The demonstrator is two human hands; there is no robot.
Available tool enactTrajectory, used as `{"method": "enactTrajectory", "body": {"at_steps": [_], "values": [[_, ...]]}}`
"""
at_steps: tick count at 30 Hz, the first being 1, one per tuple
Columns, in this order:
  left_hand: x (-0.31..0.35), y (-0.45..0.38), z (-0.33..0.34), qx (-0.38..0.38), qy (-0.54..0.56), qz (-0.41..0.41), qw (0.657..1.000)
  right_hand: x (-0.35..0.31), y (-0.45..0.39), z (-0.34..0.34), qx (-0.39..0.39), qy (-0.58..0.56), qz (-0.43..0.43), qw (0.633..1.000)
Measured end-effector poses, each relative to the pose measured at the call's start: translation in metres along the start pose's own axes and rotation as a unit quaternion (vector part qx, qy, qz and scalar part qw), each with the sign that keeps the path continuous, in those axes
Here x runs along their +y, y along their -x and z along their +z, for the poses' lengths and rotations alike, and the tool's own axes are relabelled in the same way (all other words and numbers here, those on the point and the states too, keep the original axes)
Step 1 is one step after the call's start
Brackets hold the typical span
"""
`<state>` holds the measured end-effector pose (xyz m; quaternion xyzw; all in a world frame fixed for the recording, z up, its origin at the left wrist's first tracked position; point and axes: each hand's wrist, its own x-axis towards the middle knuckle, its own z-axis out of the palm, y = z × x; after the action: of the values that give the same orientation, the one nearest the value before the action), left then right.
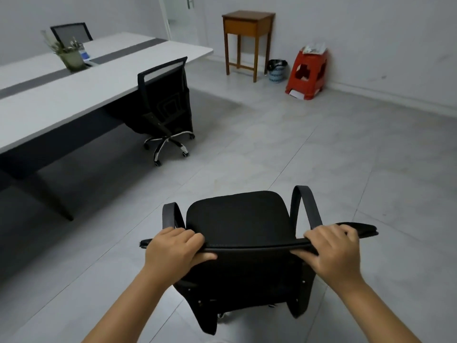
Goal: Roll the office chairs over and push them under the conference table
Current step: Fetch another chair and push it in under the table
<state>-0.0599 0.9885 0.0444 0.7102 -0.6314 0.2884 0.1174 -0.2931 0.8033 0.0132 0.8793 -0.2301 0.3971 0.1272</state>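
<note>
Black mesh chairs number three: one at the worktop's (74, 95) far side (70, 32), one pushed in at the near edge (168, 100), and a third out on the tiled floor (321, 149), well apart from the worktop. That third chair (237, 219) sits directly before the person, backrest towards them. Two hands hold its top rail: the left hand (173, 251) curled over the rail's left end, the right hand (333, 251) wrapped over its right end. One wooden stand (247, 26), one bin (277, 70) and one red stool (309, 73) line the wall.
</note>
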Motion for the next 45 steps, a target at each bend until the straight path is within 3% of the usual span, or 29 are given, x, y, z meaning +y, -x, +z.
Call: {"method": "enactTrajectory", "body": {"at_steps": [7,19,23,26,29,32,33,34,36,37,45], "values": [[0.001,-0.010,0.023,-0.005,0.013,-0.010,1.000,0.020,-0.018,0.023,-0.021,0.007,-0.017,1.000],[-0.088,-0.072,0.070,-0.032,0.040,-0.094,0.994,0.018,-0.120,0.108,-0.021,0.022,-0.027,0.999],[-0.109,-0.109,0.085,-0.097,0.039,-0.089,0.991,0.032,-0.148,0.131,-0.048,0.011,-0.002,0.999],[-0.112,-0.125,0.095,-0.162,0.055,-0.066,0.983,0.045,-0.161,0.141,-0.123,-0.003,0.011,0.992],[-0.112,-0.138,0.113,-0.197,0.047,-0.033,0.979,0.057,-0.163,0.147,-0.174,0.034,-0.028,0.984],[-0.105,-0.158,0.131,-0.234,0.128,0.025,0.963,0.078,-0.156,0.153,-0.191,0.017,-0.039,0.981],[-0.105,-0.166,0.132,-0.255,0.166,0.005,0.953,0.085,-0.157,0.159,-0.180,0.012,-0.041,0.983],[-0.106,-0.173,0.136,-0.252,0.187,-0.015,0.949,0.093,-0.160,0.166,-0.172,0.008,-0.041,0.984],[-0.108,-0.186,0.142,-0.235,0.114,0.014,0.965,0.106,-0.173,0.180,-0.148,-0.008,-0.047,0.988],[-0.107,-0.192,0.144,-0.265,0.089,-0.021,0.960,0.113,-0.179,0.189,-0.133,-0.016,-0.054,0.990],[-0.034,-0.228,0.188,-0.191,0.061,-0.114,0.973,0.212,-0.210,0.242,-0.112,-0.070,-0.161,0.978]]}}
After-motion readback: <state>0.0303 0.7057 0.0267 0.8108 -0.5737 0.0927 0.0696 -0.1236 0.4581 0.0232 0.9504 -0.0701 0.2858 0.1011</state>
